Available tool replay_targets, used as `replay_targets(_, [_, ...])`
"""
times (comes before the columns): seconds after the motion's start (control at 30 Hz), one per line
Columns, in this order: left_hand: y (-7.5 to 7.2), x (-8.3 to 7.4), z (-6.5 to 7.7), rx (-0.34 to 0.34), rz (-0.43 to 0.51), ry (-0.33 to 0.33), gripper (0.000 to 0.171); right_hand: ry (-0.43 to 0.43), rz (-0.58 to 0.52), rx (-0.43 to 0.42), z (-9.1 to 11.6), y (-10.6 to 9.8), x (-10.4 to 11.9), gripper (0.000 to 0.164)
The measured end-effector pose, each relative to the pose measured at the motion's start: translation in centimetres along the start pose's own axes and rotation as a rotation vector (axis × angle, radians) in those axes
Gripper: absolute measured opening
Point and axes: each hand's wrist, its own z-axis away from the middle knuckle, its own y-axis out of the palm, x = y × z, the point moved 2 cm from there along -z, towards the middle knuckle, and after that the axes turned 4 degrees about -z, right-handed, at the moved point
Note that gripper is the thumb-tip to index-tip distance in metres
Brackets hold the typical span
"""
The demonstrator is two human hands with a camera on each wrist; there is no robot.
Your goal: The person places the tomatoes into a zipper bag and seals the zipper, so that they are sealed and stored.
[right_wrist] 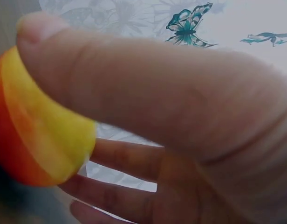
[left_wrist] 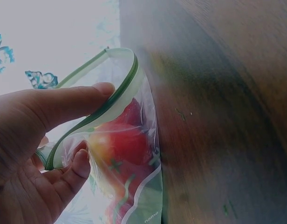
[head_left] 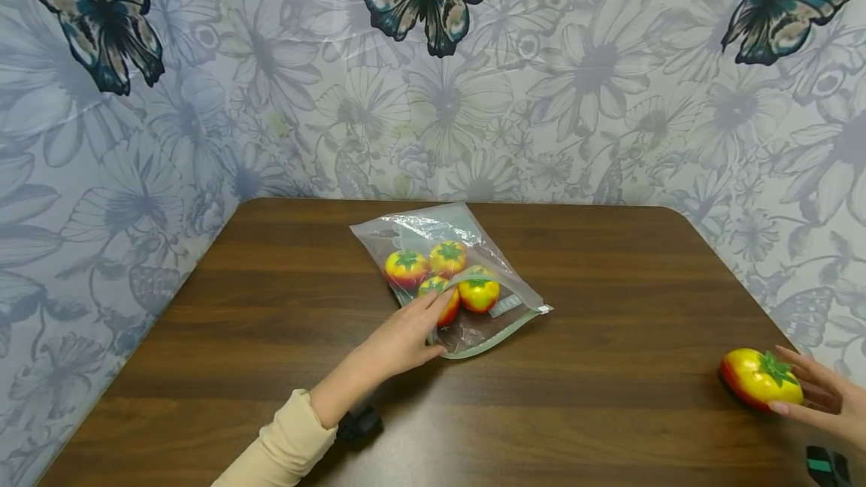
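Observation:
My left hand (head_left: 409, 337) grips the open mouth of a clear zip bag (head_left: 467, 220) lying on the table. In the left wrist view the thumb lies on the bag's green zip strip (left_wrist: 122, 86), with fingers on the other side of it. Several yellow-and-red tomatoes (head_left: 479, 295) with green leafy tops are inside the bag, one partly behind the left fingers. At the table's right side, my right hand (head_left: 828, 400) holds another tomato (head_left: 747, 374) between thumb and fingers. The right wrist view shows the thumb across that tomato (right_wrist: 45, 135), fingers at its far side.
The brown wooden table (head_left: 271, 307) ends at a wall covering (head_left: 473, 119) of grey flowers and butterflies. A black wrist device (head_left: 360, 424) shows beneath the left wrist and another black device (head_left: 827, 466) by the right one.

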Motion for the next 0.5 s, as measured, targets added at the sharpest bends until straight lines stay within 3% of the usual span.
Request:
replay_targets(0.2, [-0.04, 0.04, -0.03, 0.000, 0.009, 0.000, 0.086, -0.046, 0.081, -0.017, -0.04, 0.00, 0.04, 0.087])
replay_targets(0.37, [-0.06, 0.09, -0.05, 0.000, 0.016, 0.000, 0.087, -0.029, 0.120, -0.040, -0.22, 0.33, -0.05, 0.080])
replay_targets(0.5, [-0.06, 0.13, -0.04, -0.004, 0.021, 0.001, 0.086, -0.050, 0.085, -0.034, -0.27, 0.34, 0.33, 0.069])
